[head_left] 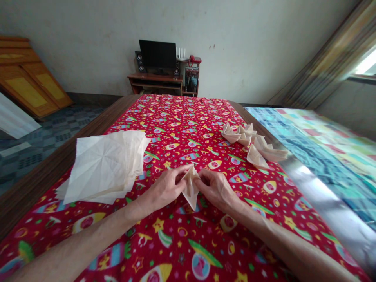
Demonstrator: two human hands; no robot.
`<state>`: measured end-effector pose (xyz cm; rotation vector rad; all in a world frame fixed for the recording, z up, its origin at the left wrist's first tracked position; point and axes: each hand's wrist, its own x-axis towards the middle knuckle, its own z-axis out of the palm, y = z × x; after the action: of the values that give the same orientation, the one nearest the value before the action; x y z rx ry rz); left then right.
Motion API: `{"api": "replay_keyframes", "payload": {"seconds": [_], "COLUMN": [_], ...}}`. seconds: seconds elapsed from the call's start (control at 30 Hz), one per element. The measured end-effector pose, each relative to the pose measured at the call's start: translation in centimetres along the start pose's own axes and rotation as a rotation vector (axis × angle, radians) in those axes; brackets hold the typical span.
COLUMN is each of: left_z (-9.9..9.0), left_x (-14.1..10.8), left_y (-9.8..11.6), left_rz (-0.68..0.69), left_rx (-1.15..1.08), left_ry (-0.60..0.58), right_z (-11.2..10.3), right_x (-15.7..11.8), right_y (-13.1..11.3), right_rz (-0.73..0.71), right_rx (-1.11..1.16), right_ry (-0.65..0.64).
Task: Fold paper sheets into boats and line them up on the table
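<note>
A small folded piece of cream paper (pixel 191 189) is held over the red patterned cloth (pixel 182 243), its point turned toward me. My left hand (pixel 170 183) pinches its left side near the top. On the opposite side, my right hand (pixel 216 188) grips the paper with fingers closed. To the left lies a stack of creased, unfolded paper sheets (pixel 100 166). Several folded paper pieces (pixel 257 156) sit in a cluster at the right, farther from me than my hands.
Beyond the far table edge stand a monitor (pixel 158 54) and speakers on a brown desk (pixel 158 78), with a red telephone (pixel 194 60) beside them. A bed with a blue patterned cover (pixel 282 145) is at the right. A wooden cabinet (pixel 32 78) stands at the back left.
</note>
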<state>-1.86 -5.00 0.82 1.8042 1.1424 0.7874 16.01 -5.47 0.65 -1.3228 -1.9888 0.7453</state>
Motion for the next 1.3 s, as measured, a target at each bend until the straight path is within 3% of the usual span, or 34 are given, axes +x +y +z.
{"api": "replay_keyframes", "payload": {"seconds": [0.33, 0.5, 0.63, 0.97, 1.3], "left_z": [0.0, 0.0, -0.1, 0.0, 0.3], "left_x": [-0.1, -0.2, -0.1, 0.0, -0.1], "left_y": [0.0, 0.4, 0.3, 0.6, 0.3], "left_rz": [-0.092, -0.143, -0.143, -0.123, -0.076], "left_rx": [-0.205, -0.237, -0.223, -0.159, -0.344], "left_ry": [-0.012, 0.062, 0.085, 0.065, 0.004], "right_z": [0.2, -0.4, -0.5, -0.4, -1.1], "right_x": [-0.1, -1.0, -1.3, -0.7, -0.7], "right_y": [0.2, -0.5, -0.6, -0.6, -0.5], "right_rz": [-0.002, -0.212, -0.339, -0.153, -0.120], "right_rx": [0.055, -0.005, -0.021, 0.081, 0.115], "right_ry": [0.031, 0.248, 0.180, 0.158, 0.161]}}
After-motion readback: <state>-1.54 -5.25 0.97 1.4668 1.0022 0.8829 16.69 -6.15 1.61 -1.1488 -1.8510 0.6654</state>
